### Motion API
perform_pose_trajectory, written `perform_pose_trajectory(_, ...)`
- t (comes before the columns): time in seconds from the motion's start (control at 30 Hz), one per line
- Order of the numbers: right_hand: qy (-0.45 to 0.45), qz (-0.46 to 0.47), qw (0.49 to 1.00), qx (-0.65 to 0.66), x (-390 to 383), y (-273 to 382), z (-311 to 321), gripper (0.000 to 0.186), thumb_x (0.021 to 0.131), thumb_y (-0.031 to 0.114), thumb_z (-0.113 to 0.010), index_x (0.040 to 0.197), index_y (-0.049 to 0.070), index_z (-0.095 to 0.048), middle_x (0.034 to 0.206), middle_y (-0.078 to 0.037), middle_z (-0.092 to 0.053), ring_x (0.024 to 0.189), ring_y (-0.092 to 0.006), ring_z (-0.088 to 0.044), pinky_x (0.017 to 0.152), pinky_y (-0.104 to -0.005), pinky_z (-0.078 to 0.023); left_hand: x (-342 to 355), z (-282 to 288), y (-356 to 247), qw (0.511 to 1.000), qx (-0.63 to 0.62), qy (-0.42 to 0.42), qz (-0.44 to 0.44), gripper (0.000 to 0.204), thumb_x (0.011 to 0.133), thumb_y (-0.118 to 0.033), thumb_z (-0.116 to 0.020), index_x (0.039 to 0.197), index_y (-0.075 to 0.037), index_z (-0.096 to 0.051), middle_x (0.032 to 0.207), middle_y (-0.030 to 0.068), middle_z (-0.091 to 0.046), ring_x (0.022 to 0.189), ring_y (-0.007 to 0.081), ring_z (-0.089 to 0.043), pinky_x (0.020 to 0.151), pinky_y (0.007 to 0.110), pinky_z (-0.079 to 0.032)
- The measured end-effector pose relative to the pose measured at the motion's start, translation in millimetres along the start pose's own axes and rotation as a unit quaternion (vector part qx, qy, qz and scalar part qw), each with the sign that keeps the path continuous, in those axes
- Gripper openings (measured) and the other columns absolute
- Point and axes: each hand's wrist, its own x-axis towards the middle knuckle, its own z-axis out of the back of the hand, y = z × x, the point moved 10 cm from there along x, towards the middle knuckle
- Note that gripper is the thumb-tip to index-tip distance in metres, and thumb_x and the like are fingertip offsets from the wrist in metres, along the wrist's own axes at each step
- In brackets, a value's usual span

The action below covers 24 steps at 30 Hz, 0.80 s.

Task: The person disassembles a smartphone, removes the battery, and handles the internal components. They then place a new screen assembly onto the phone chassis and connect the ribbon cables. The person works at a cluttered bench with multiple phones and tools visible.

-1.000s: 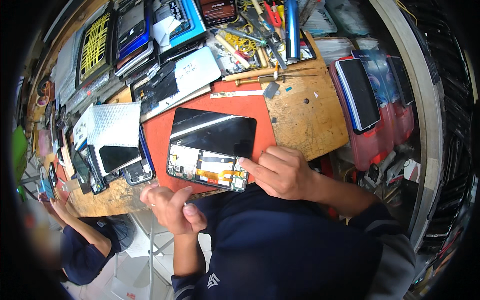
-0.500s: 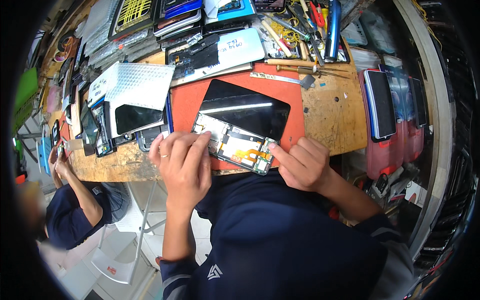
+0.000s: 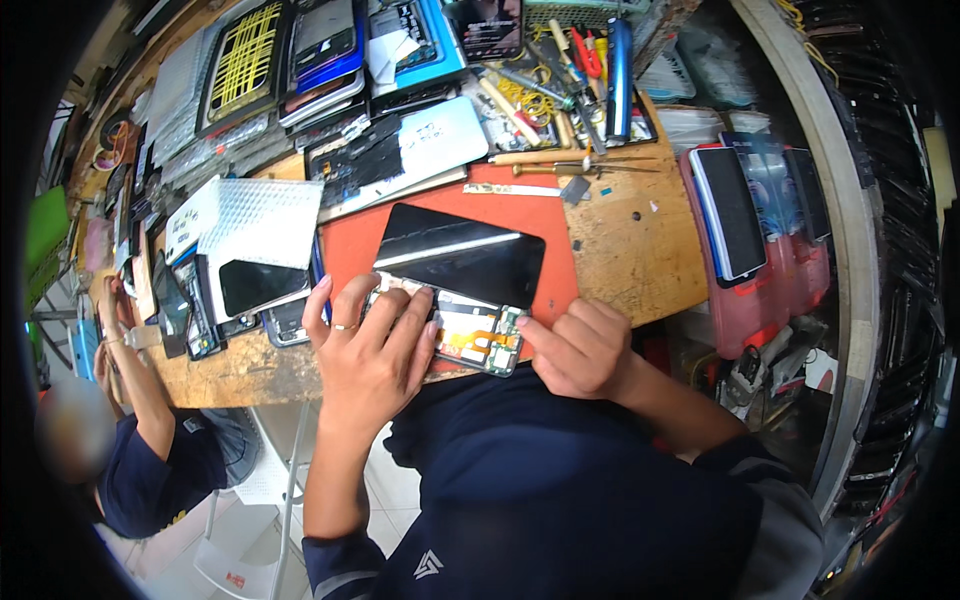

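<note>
- The counter (image 3: 650, 255) spreads beyond the fingers of both hands, bare wood showing ahead of the right ones.
- On it, the red mat (image 3: 350, 245) lies beneath and ahead of the fingers.
- The opened phone (image 3: 465, 318) lies on the mat's near edge, between both hands' fingers. Its screen (image 3: 460, 260) is turned over just ahead of them. A push or twist from either side could, I judge, slide the phone off that edge or strain whatever joins the halves.
- The left hand (image 3: 365, 365) is palm down, its forearm almost upright; the fingers are half spread and bent over the phone's left part. Whether they grip or only rest, I cannot tell.
- The right hand (image 3: 582, 350) comes in from the right, index reaching the phone's right edge, other fingers curled. Any pinch is hidden.
- The orange ribbon (image 3: 480, 341) lies between the fingers; a slipping fingertip could tear it.
</note>
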Motion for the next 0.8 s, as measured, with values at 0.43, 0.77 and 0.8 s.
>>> perform_pose_trajectory(0.43,-0.016,0.001,1.000,-0.019,1,2,1,0.036,0.068,0.010,-0.076,0.104,0.003,-0.078,0.072,-0.001,-0.046,0.060,-0.0188,-0.050,0.052,-0.0329,-0.039,31,-2,-11,0.986,0.010,0.088,-0.142,0.024,0.085,-0.010,-0.068,0.106,-0.003,-0.075,0.097,0.0059,-0.065,0.112,0.0265,-0.064,0.116,0.051,-0.044)
perform_pose_trajectory(0.77,-0.023,-0.002,1.000,-0.015,1,1,1,0.032,0.072,0.010,-0.075,0.102,0.002,-0.079,0.071,-0.001,-0.042,0.060,-0.0175,-0.049,0.052,-0.0328,-0.038,-40,-48,23,0.434,-0.797,0.069,0.415,0.041,0.110,-0.014,-0.054,0.144,0.009,-0.058,0.078,0.0078,-0.067,0.050,0.0094,-0.053,0.042,0.024,-0.041)
perform_pose_trajectory(0.8,-0.022,0.000,1.000,-0.014,0,0,0,0.031,0.072,0.010,-0.074,0.102,0.002,-0.079,0.071,-0.001,-0.042,0.060,-0.0173,-0.048,0.052,-0.0327,-0.037,-45,-51,19,0.378,-0.825,0.053,0.416,0.052,0.110,-0.014,-0.051,0.155,0.012,-0.046,0.081,0.0124,-0.070,0.049,0.0113,-0.058,0.040,0.022,-0.041)
